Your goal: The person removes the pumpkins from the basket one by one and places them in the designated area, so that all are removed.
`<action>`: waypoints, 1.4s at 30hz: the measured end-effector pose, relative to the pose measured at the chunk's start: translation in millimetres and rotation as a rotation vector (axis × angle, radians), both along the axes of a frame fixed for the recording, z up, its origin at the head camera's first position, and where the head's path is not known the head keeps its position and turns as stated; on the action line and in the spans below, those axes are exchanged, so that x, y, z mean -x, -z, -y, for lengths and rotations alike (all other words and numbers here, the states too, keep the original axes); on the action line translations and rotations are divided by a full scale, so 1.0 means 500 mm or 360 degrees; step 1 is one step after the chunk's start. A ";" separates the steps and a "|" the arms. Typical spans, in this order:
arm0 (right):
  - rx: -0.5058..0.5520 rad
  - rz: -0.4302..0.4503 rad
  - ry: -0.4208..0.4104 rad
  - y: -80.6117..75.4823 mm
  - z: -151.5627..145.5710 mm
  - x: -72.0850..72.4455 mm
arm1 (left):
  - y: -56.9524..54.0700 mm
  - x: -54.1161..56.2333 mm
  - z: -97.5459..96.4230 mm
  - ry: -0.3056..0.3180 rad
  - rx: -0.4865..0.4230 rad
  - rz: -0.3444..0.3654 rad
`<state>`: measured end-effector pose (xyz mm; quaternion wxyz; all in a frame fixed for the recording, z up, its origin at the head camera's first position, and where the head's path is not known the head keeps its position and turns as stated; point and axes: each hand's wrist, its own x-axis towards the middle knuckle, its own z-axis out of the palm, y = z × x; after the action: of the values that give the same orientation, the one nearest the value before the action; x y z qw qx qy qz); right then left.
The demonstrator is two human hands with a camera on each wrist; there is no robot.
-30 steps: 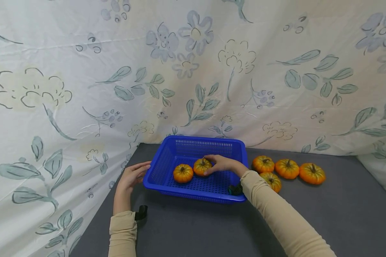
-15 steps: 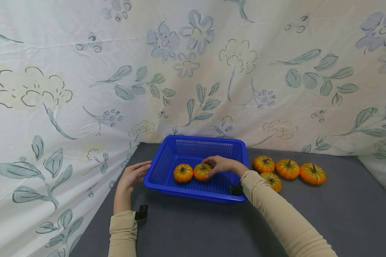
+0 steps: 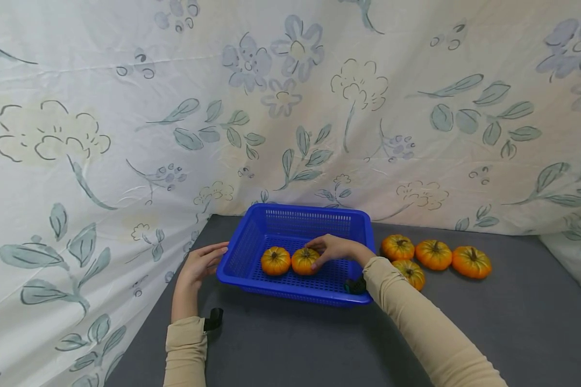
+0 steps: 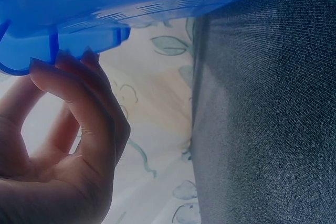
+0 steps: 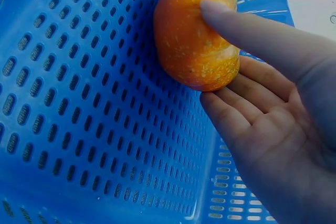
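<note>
In the head view, a blue slotted plastic basket (image 3: 300,298) holds two small orange pumpkins. My right hand (image 3: 336,248) reaches into it and grips the right-hand pumpkin (image 3: 302,262), thumb on the near side. The right wrist view shows the thumb pressed on that pumpkin (image 5: 191,35), with the fingers on its opposite side. A second pumpkin (image 3: 275,261) sits close on its left. At the basket's left end, my left hand (image 3: 200,264) holds the rim; in the left wrist view its bent fingers (image 4: 89,108) meet the rim (image 4: 31,59).
Several more pumpkins lie on the dark grey table (image 3: 290,344) right of the basket, among them one at the far right (image 3: 472,262). One pumpkin (image 3: 410,273) is partly hidden by the right sleeve. A floral cloth (image 3: 290,134) hangs behind the table.
The gripped pumpkin has settled slightly lower beside the other one, and the right fingers have shifted a little on it. My left hand stays at the rim.
</note>
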<state>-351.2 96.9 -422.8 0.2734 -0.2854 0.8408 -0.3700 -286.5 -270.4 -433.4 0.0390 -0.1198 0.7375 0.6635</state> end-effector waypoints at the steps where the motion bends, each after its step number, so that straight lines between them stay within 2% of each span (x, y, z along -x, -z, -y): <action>1: -0.0002 -0.0004 0.0001 -0.001 0.000 -0.001 | 0.000 0.000 0.000 -0.0002 -0.0001 -0.0001; 13: 0.0075 -0.0060 -0.0005 -0.006 -0.002 -0.003 | 0.000 -0.003 -0.001 -0.0013 0.0044 -0.0007; 23: 0.0150 -0.0036 0.0098 -0.017 -0.003 -0.005 | -0.001 -0.004 -0.002 -0.0004 0.0045 -0.0020; 34: 0.0224 -0.0103 0.0124 -0.037 -0.011 -0.006 | 0.001 -0.005 -0.003 -0.0002 0.0045 -0.0033; 42: 0.0286 -0.0084 0.0132 -0.062 -0.025 -0.014 | 0.000 -0.007 -0.004 0.0011 0.0045 -0.0049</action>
<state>-344.2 109.2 -391.6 0.2090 -0.2833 0.8222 -0.4473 -283.1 -268.5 -433.4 0.0284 -0.1075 0.7478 0.6546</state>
